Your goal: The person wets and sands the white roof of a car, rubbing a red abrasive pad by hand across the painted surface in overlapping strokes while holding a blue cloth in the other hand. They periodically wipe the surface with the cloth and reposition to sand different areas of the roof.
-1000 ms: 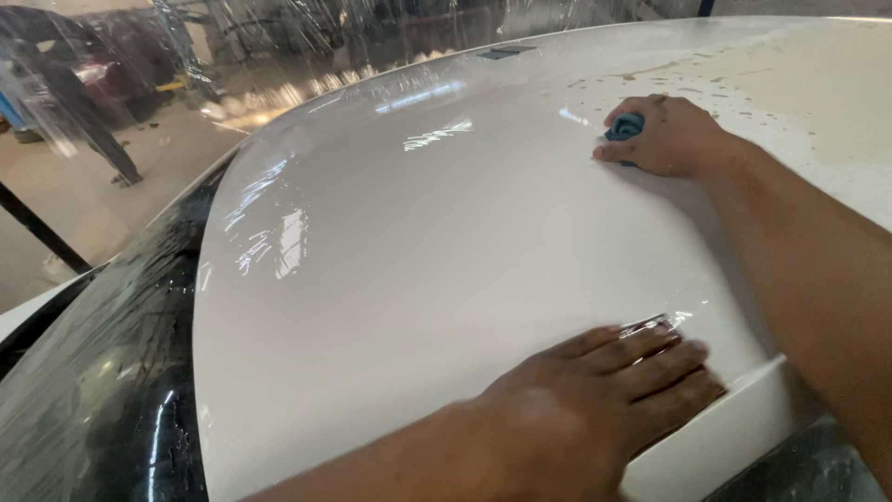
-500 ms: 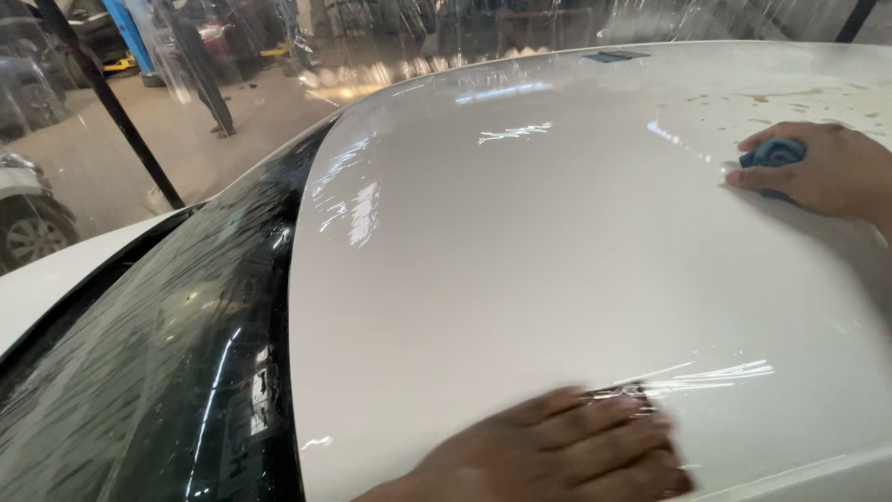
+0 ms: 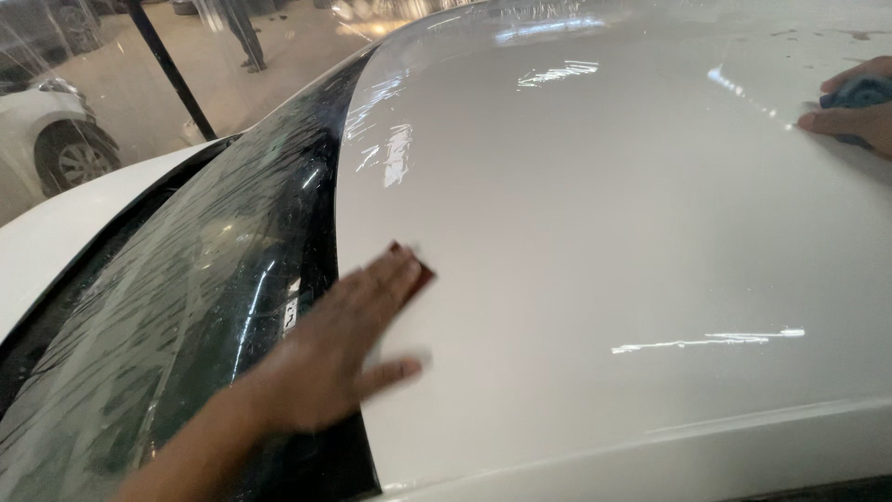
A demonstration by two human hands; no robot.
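My left hand [image 3: 344, 349] lies flat and blurred on the left edge of a white car roof [image 3: 604, 232], where the roof meets the dark windshield [image 3: 186, 316]. Its fingers are spread and it holds nothing. At the far right edge of the view my right hand [image 3: 850, 121] presses a blue pad [image 3: 859, 91] against the roof; only the fingers and part of the pad show. The roof is glossy and wet-looking, with a clear film edge near the right hand.
The windshield is streaked with water. Beyond it, a second white car [image 3: 56, 139] stands at the left and a black pole [image 3: 167, 65] slants up. A person's legs [image 3: 243, 33] are at the top, on the shop floor.
My left hand has slid left across the roof, from the near edge to the windshield seam. The view has swung left, so my right hand now sits at the frame's right edge.
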